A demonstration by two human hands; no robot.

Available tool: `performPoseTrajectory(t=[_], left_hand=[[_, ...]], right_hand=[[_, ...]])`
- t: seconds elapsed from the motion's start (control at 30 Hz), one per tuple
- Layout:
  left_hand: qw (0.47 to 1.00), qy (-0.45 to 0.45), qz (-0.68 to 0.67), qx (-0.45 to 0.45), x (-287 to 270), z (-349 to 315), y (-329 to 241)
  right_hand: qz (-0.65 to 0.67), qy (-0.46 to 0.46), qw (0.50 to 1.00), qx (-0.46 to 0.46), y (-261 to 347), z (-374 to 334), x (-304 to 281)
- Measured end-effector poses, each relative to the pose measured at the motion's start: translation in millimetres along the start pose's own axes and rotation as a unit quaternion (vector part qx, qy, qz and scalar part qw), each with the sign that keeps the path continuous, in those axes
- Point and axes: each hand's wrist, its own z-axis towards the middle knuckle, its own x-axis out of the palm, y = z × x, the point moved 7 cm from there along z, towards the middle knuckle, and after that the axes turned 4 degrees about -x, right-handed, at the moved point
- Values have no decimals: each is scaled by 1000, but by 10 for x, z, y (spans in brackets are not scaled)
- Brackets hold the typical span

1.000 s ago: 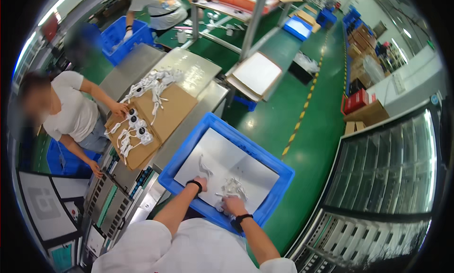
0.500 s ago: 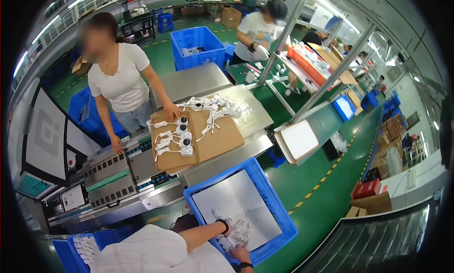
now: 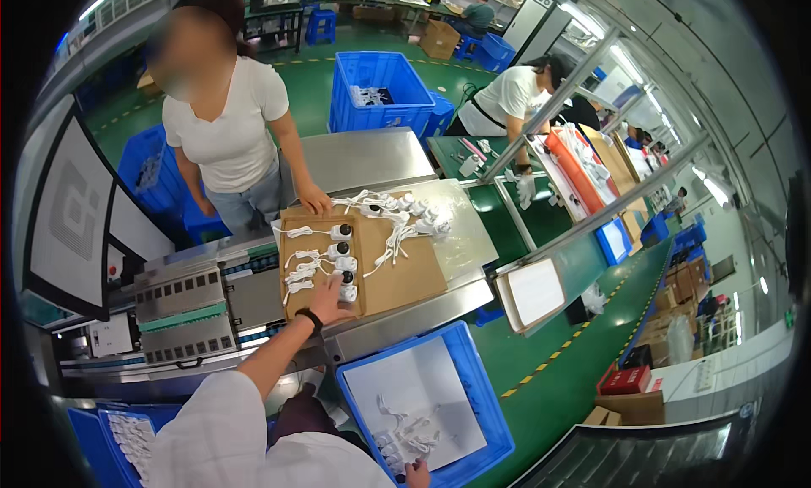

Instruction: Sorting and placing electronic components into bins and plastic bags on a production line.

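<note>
My left hand (image 3: 325,302) reaches over the near edge of a shallow cardboard tray (image 3: 363,264). Its fingers are apart and reach the nearest of several white corded devices with round black tops; a white device (image 3: 347,293) shows just beyond the fingertips. Their white cords (image 3: 302,272) lie to the left in the tray. Low in the picture, my right hand (image 3: 416,473) is at the near end of a blue bin (image 3: 498,416), close to a loose heap of white corded devices (image 3: 414,437) on a pale sheet. Its fingers are mostly hidden, so its grip is unclear.
Across the metal bench, a co-worker's hand (image 3: 314,199) rests at the tray's far edge. More white corded devices (image 3: 414,209) are piled on cardboard to the right. A conveyor with slotted metal plates (image 3: 186,319) runs left. Another blue bin (image 3: 127,441) stands lower left.
My left hand has moved from the heap in the blue bin up to the cardboard tray. My right hand has shifted toward the lower edge. The co-worker's other hand has left the conveyor.
</note>
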Motion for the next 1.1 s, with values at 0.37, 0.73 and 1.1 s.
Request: performPoseTrajectory(t=[0.37,0.73,1.1], left_hand=[[991,88,90,-45,498,339,416],[991,123,-11,-43,-26,510,-139],[797,309,-147,497,-118,-532,-3200]], right_hand=[[-12,48,989,141,1348,-67,-331],[-128,-103,952,257,1767,-124,-487],[-164,-177,946,217,1822,-160,-601]])
